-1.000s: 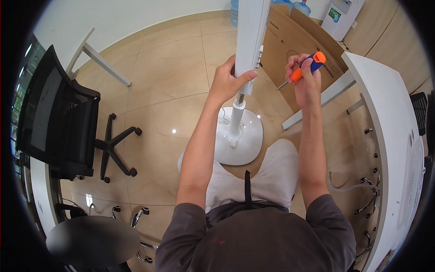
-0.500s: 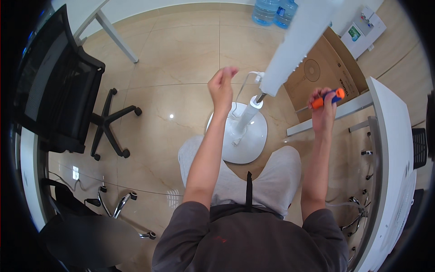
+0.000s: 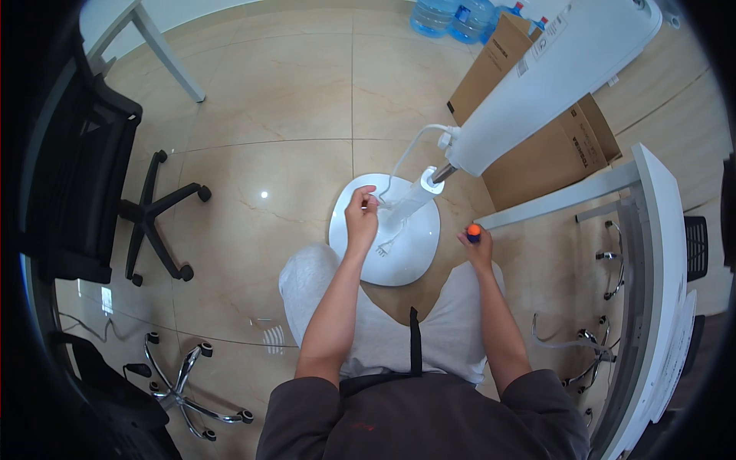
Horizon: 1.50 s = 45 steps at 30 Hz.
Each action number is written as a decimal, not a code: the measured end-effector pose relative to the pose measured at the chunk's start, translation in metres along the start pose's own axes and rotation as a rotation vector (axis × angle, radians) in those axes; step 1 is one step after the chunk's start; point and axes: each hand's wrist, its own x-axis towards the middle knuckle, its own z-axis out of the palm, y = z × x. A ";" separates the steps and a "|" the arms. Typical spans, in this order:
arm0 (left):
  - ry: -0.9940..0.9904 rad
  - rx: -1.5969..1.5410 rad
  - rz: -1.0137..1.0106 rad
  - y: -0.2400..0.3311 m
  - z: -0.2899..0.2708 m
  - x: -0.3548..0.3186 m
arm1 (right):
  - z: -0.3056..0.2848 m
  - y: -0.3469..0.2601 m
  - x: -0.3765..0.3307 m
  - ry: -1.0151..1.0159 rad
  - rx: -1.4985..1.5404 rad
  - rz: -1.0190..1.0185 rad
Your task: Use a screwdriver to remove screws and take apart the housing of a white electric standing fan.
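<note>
My right hand (image 3: pixel 478 245) is closed around a screwdriver (image 3: pixel 474 230). Its orange and dark blue handle end faces up at me; the shaft is hidden. My left hand (image 3: pixel 362 218) hovers over the left part of a round white base (image 3: pixel 399 264), its fingers curled together; whatever may be between them is too small to make out. From that base a short white post (image 3: pixel 412 195) rises. A metal rod (image 3: pixel 443 173) joins it to a long white column (image 3: pixel 529 92) leaning to the upper right. A white cord (image 3: pixel 406 149) loops beside the post, and its plug (image 3: pixel 383 249) rests on the base.
Open cardboard boxes (image 3: pixel 529 172) stand behind the column, with blue water jugs (image 3: pixel 452 19) beyond. A white table (image 3: pixel 659 253) runs along my right. On the left are a black office chair (image 3: pixel 84 176) and a chrome chair base (image 3: pixel 180 395).
Both hands have come down and nearer to me, the right one also leftward with the screwdriver turned end-on. My view has shifted, showing more of the column and the boxes.
</note>
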 end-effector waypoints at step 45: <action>0.339 0.002 0.117 0.037 -0.015 -0.014 | 0.033 -0.216 0.126 -0.268 1.254 0.068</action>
